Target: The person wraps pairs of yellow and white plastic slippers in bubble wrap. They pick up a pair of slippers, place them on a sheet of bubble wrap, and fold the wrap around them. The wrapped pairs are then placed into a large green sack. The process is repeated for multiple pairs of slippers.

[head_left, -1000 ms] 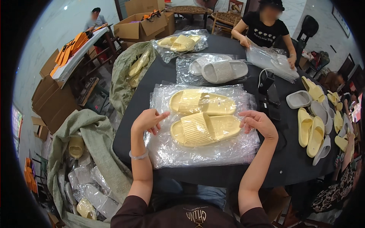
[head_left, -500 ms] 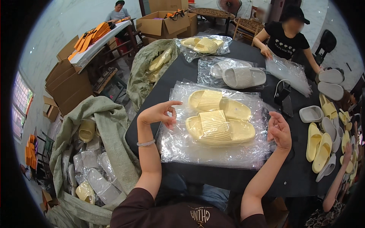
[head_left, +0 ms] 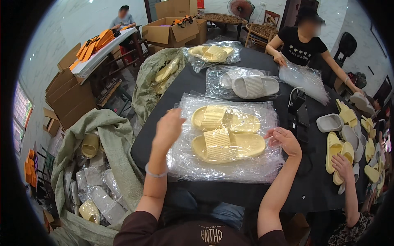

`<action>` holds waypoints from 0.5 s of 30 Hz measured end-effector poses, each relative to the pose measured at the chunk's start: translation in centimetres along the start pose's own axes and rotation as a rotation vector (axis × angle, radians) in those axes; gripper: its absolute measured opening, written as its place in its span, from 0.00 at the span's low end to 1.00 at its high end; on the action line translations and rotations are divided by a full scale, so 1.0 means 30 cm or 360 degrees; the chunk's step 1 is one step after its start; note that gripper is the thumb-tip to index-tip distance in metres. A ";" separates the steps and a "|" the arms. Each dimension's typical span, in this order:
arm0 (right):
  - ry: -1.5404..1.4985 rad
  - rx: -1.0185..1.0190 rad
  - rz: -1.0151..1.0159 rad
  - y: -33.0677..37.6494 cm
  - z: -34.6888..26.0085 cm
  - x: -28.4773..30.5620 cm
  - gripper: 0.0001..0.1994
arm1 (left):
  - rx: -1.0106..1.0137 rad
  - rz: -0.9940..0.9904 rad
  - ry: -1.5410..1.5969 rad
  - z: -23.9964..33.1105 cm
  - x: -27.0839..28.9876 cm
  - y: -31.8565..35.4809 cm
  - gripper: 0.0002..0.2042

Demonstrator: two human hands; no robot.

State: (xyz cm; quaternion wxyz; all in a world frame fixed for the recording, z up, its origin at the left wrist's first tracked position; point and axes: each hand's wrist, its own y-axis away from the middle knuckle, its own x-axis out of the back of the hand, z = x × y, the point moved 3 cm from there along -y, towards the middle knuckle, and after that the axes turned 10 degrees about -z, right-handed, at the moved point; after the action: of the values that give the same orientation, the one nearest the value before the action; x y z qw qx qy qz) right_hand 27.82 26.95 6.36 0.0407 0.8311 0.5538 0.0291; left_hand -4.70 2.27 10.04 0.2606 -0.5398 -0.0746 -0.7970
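Observation:
A pair of pale yellow slippers [head_left: 223,143] with ribbed straps lies in a clear plastic bag, on top of a stack of clear bags [head_left: 217,174] in front of me. My left hand [head_left: 169,126] is raised at the stack's left edge, its back toward me; its fingers are mostly hidden. On the other side, my right hand [head_left: 285,140] is at the bag's right edge beside the slippers' heels. Its fingers are loosely bent and apart, with nothing plainly held.
Bagged grey slippers [head_left: 252,85] and bagged yellow slippers [head_left: 215,53] lie farther back. A sack [head_left: 123,153] of bagged slippers stands at left. A co-worker [head_left: 305,43] holds clear bags [head_left: 303,80] and a grey slipper [head_left: 362,102]. Another person's hand [head_left: 342,166] touches loose yellow slippers.
My left hand has turned and moved left of the bag. My right hand has shifted in toward the slippers. The far co-worker has lifted a grey slipper; another hand has reached the yellow slippers.

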 end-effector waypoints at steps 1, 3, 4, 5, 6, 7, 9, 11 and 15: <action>0.0146 -0.0062 -0.0019 -0.003 -0.028 -0.036 0.16 | -0.0225 0.0157 0.0069 0.019 -0.062 -0.029 0.17; 0.0222 -0.0206 -0.0124 -0.018 -0.027 -0.070 0.16 | -0.0202 -0.0087 -0.0110 -0.033 -0.250 -0.064 0.22; 0.0328 -0.0232 -0.0127 -0.028 -0.004 -0.060 0.17 | -0.0137 -0.0177 0.0016 -0.036 -0.310 -0.064 0.23; 0.0430 -0.0269 -0.0132 -0.028 0.007 -0.063 0.17 | -0.0066 -0.0279 0.0143 -0.027 -0.342 -0.054 0.25; 0.0445 -0.0296 -0.0125 -0.025 0.008 -0.059 0.18 | -0.0069 -0.0267 0.0120 -0.028 -0.353 -0.055 0.25; 0.0623 -0.0267 -0.0129 -0.034 0.006 -0.061 0.18 | -0.0070 -0.0255 0.0096 -0.036 -0.356 -0.056 0.25; 0.0985 -0.0239 -0.0133 -0.068 -0.027 -0.099 0.18 | -0.0080 -0.0243 0.0076 -0.038 -0.372 -0.050 0.25; 0.1199 -0.0468 -0.0182 -0.131 -0.057 -0.155 0.27 | -0.0093 -0.0228 0.0061 -0.043 -0.373 -0.046 0.25; 0.1987 0.0073 -0.0295 -0.262 -0.041 -0.215 0.32 | -0.0107 -0.0234 0.0082 -0.030 -0.379 -0.060 0.25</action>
State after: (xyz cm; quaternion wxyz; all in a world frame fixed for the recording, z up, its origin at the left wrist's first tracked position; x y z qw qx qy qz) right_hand 17.99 24.05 6.77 -0.3056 0.6068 0.5433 0.4931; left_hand -3.13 7.25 -0.27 0.1850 -0.5205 -0.0803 -0.8297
